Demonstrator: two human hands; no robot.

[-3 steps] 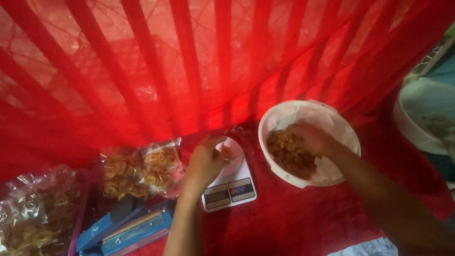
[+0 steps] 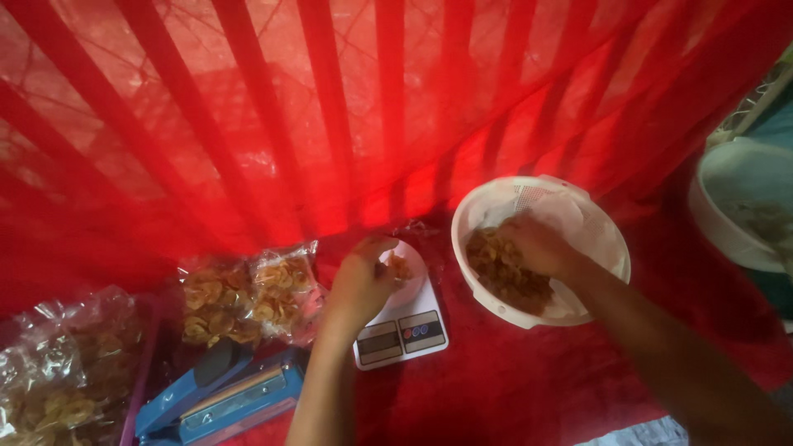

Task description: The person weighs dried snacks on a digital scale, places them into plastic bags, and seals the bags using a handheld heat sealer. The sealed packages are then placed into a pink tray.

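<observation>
Head view, looking down: the right hand [image 2: 537,244] is inside the round white plastic colander bowl [image 2: 607,248], fingers curled into the heap of brown fried chips [image 2: 504,277] that fills the bowl's left half. Whether these fingers are closed on chips cannot be told; the grip is hidden by the back of the hand.

The left hand [image 2: 359,285] rests over the small white digital kitchen scale [image 2: 405,326], fingers bunched together at the edge of the clear plastic bag [image 2: 405,268] that sits on the scale platform with a few chips inside. It appears to pinch the bag mouth, though the contact is partly hidden.

Key relation: the bag on the scale lies to the left of the bowl, just beside it, with the bowl rim near the scale's right edge. The right hand is the nearer hand to the chips; the left hand is the nearer to the bag. Nothing stands between bowl and scale.

Surroundings: two filled clear chip packets [image 2: 248,297] lie left of the scale, touching each other. A blue hand-press heat sealer [image 2: 223,396] lies below them, long axis slanting up to the right. A larger clear bag of chips [image 2: 58,372] occupies the lower left corner. A second white basin [image 2: 743,206] stands well apart at the right edge. Red cloth [image 2: 512,388] covers the work surface.
</observation>
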